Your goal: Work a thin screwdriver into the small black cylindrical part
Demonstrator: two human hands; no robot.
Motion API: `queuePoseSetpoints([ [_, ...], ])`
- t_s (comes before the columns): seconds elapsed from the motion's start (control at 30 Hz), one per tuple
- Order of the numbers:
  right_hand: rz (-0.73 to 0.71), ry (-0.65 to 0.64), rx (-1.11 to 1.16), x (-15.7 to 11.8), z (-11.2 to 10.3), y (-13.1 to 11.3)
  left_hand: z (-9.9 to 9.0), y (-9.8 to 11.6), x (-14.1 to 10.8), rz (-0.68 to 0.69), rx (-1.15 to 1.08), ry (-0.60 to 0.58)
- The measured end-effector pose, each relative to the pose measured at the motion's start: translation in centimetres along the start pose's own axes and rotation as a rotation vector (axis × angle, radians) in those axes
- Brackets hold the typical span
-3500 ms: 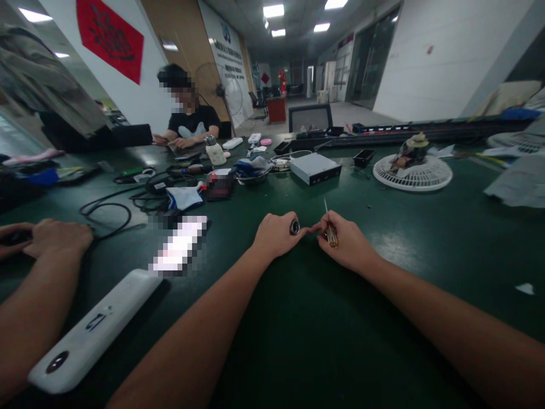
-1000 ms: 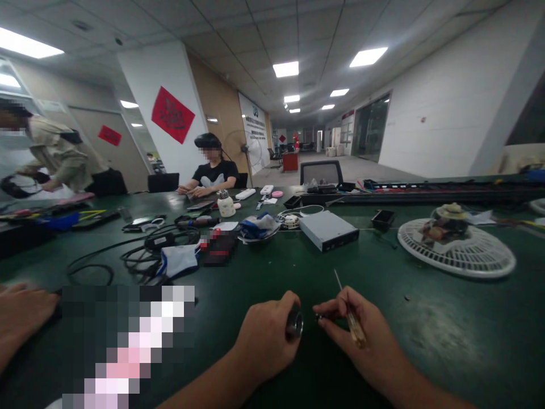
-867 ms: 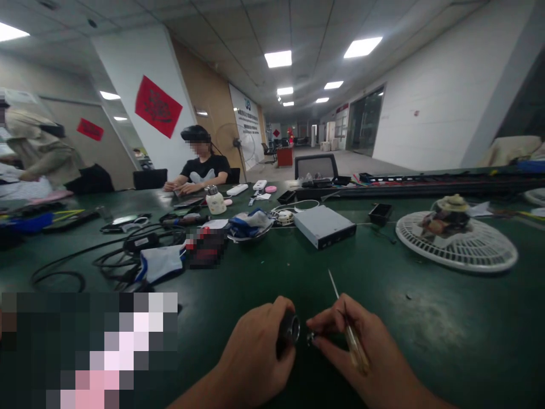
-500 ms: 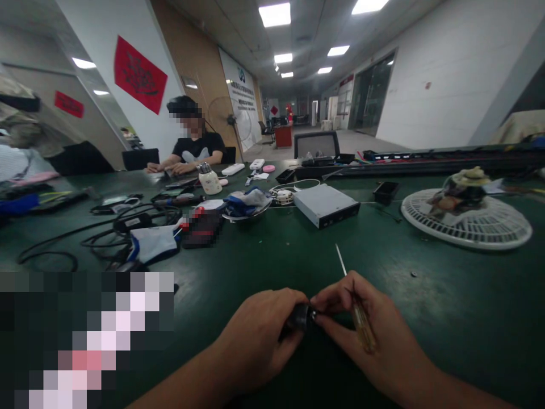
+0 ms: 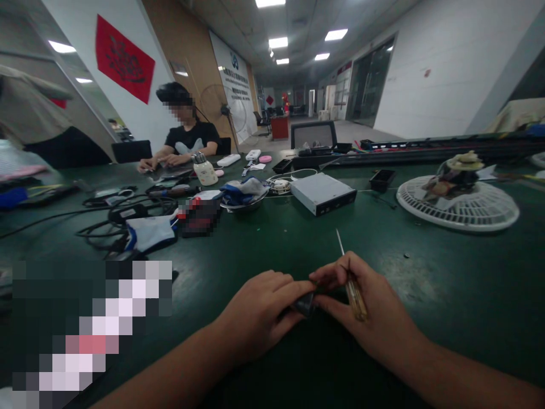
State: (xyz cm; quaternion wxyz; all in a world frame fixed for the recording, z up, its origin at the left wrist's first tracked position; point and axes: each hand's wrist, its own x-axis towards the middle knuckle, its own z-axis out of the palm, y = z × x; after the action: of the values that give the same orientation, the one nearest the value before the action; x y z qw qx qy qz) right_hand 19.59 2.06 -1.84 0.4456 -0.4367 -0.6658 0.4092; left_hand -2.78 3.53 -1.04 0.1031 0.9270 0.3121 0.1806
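My left hand (image 5: 270, 307) is closed around a small black part (image 5: 304, 304), whose kind I cannot make out because the fingers cover much of it. At the part's right end, the thumb and fingertips of my right hand (image 5: 370, 301) come together. A screwdriver (image 5: 356, 296) with a clear amber handle is tucked in my right hand, its thin shaft pointing up and away from me. Both hands are just above the dark green table (image 5: 264, 247). A small dark round piece (image 5: 406, 255) lies on the table to the right.
A silver optical drive (image 5: 322, 192) lies ahead, with a white fan grille (image 5: 457, 203) at right. Gloves (image 5: 152, 232), black cables (image 5: 100, 230) and a bottle (image 5: 205, 170) crowd the left. Across the table sits a person (image 5: 191, 133). A blurred patch hides the lower left.
The camera view has shifted slightly, so the table things appear higher. My left fingers have moved further over the black part; the right hand still has the screwdriver.
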Motion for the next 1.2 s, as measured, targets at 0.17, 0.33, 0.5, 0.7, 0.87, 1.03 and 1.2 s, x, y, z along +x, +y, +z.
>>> queuePoseSetpoints([
  [0.17, 0.024, -0.086, -0.079, 0.0, 0.0, -0.2, 0.0, 0.2, 0.0, 0.016, 0.004, -0.037],
  [0.33, 0.031, -0.138, -0.103, 0.0, 0.1, -1.0, 0.0, 0.5, 0.1, -0.003, -0.045, -0.060],
  [0.5, 0.029, -0.160, -0.071, 0.0, 0.0, -1.3, 0.0, 0.7, 0.2, -0.167, -0.072, -0.060],
  [0.7, -0.113, -0.009, 0.085, -0.2, -0.6, -0.9, 0.0, 0.7, 0.3, -0.403, -0.018, -0.047],
  [0.87, -0.055, 0.138, 0.184, 0.0, -0.7, -0.6, -0.4, 0.8, 0.5, -0.431, 0.000, -0.122],
  [1.03, 0.091, 0.128, 0.194, 0.5, -0.6, -1.1, -0.6, 0.9, 0.6, -0.440, -0.009, -0.135],
  [1.2, 0.090, 0.033, 0.150, 0.5, -0.6, -1.1, -0.6, 0.8, 0.5, -0.433, -0.018, -0.149],
])
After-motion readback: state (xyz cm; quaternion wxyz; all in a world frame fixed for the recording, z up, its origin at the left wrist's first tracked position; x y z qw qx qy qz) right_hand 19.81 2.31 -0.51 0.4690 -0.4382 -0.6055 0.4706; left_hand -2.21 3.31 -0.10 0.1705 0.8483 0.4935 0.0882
